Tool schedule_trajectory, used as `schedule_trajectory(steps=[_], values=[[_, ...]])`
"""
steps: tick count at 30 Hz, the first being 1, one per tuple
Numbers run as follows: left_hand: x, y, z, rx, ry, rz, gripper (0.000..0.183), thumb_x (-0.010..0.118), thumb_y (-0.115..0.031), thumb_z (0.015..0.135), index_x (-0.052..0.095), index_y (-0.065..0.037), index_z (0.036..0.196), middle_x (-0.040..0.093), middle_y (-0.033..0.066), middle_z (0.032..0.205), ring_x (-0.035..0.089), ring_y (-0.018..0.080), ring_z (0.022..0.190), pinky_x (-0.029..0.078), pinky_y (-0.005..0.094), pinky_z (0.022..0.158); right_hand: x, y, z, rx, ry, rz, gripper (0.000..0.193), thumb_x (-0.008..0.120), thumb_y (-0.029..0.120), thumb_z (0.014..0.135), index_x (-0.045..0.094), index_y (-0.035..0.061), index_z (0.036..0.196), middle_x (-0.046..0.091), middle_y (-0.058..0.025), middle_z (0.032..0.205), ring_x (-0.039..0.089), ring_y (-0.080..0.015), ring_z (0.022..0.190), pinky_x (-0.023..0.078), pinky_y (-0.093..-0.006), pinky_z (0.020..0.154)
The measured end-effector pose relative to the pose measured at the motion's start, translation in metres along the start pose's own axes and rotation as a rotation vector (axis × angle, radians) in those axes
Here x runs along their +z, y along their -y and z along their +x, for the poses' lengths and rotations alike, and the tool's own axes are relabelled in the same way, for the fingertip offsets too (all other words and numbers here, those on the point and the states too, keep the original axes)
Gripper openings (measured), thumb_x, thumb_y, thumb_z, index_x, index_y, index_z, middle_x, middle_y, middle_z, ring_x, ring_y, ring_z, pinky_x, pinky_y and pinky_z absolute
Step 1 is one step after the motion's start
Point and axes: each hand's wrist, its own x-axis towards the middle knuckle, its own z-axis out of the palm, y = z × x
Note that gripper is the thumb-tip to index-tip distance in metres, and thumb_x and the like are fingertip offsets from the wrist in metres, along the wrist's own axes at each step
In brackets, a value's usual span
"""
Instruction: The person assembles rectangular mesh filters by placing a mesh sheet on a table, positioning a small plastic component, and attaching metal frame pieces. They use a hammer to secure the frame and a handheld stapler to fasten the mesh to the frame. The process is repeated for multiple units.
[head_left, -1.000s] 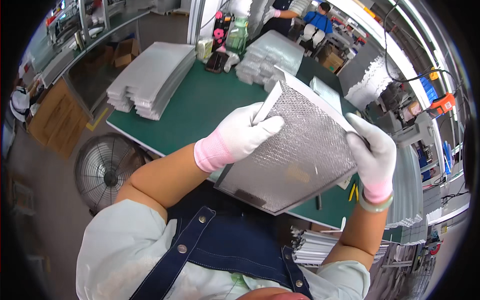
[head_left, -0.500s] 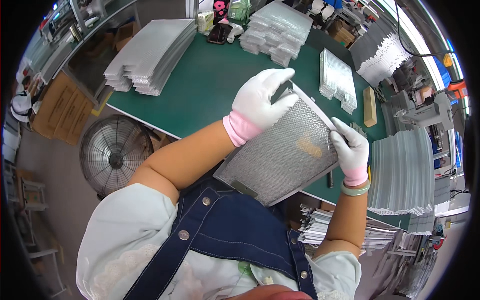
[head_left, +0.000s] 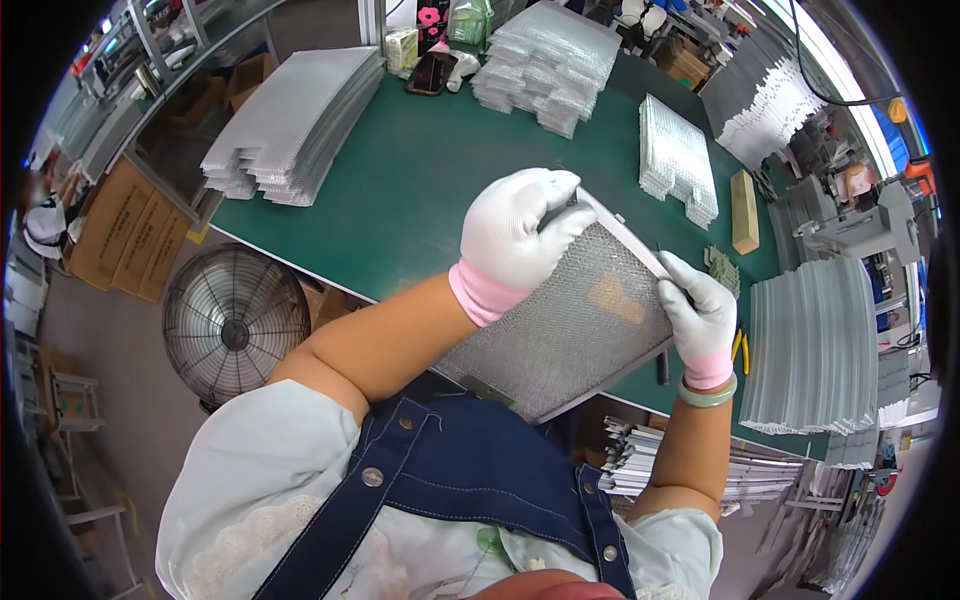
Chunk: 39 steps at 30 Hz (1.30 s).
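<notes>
A flat metal mesh filter panel [head_left: 560, 325] with a thin pale metal frame is tilted in front of my body, over the near edge of the bench. My left hand [head_left: 520, 230], in a white glove with a pink cuff, grips its far left corner between thumb and fingers. At the far right corner, my gloved right hand [head_left: 700, 310] pinches the frame edge, thumb on the mesh side. A tan patch shows on the mesh near the right hand. The panel's lower left part is partly hidden behind my left forearm.
The green bench [head_left: 430, 200] carries mesh sheet stacks at left [head_left: 300, 120] and back [head_left: 550, 60], and a smaller stack [head_left: 678, 160] at right. A wooden block [head_left: 744, 212], yellow-handled pliers [head_left: 741, 348] and stacked metal strips [head_left: 810, 345] lie right. A floor fan [head_left: 235, 330] stands left.
My left hand has come slightly lower and nearer with its corner of the panel, and its fingers have curled closer in. The right hand still holds its corner. The view has shifted slightly.
</notes>
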Motion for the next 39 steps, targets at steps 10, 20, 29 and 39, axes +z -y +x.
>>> schedule_trajectory(steps=[10, 20, 29, 39], values=[[-0.011, 0.007, 0.002, -0.328, 0.302, -0.566, 0.036, 0.07, 0.002, 0.088, 0.063, 0.001, 0.123, 0.066, 0.0061, 0.112, 0.062, 0.0087, 0.093, 0.052, 0.0247, 0.083, -0.008, -0.002, -0.007, -0.06, -0.009, 0.002, 0.033, 0.071, -0.001, 0.085, 0.071, 0.0036, 0.117, 0.064, -0.003, 0.078, 0.058, -0.0091, 0.071, 0.046, -0.0235, 0.066], [-0.005, -0.008, -0.003, -0.237, 0.18, -0.146, 0.036, 0.074, -0.007, 0.085, 0.062, 0.003, 0.118, 0.067, 0.0064, 0.105, 0.062, 0.0101, 0.094, 0.051, 0.0262, 0.085, -0.001, 0.0, -0.004, -0.108, 0.028, -0.139, 0.032, 0.07, -0.001, 0.083, 0.07, 0.0035, 0.115, 0.062, -0.0063, 0.075, 0.059, -0.0166, 0.067, 0.047, -0.0276, 0.064], [-0.008, -0.009, -0.001, -0.346, 0.221, -0.212, 0.034, 0.073, -0.009, 0.085, 0.059, 0.001, 0.114, 0.066, 0.0078, 0.103, 0.061, 0.0103, 0.095, 0.05, 0.0261, 0.086, 0.012, 0.024, 0.013, -0.443, -0.036, -0.518, 0.039, 0.064, -0.001, 0.078, 0.065, 0.002, 0.117, 0.067, -0.0142, 0.088, 0.065, -0.0319, 0.077, 0.051, -0.0407, 0.069], [-0.02, 0.008, -0.002, -0.085, 0.394, -0.01, 0.056, 0.075, -0.015, 0.084, 0.054, 0.001, 0.133, 0.063, 0.0133, 0.126, 0.061, 0.0174, 0.112, 0.047, 0.0298, 0.097, 0.011, 0.032, 0.01, -0.371, 0.034, -0.43, 0.043, 0.066, 0.004, 0.079, 0.063, 0.0028, 0.122, 0.067, -0.015, 0.087, 0.064, -0.0343, 0.077, 0.052, -0.0384, 0.07]])
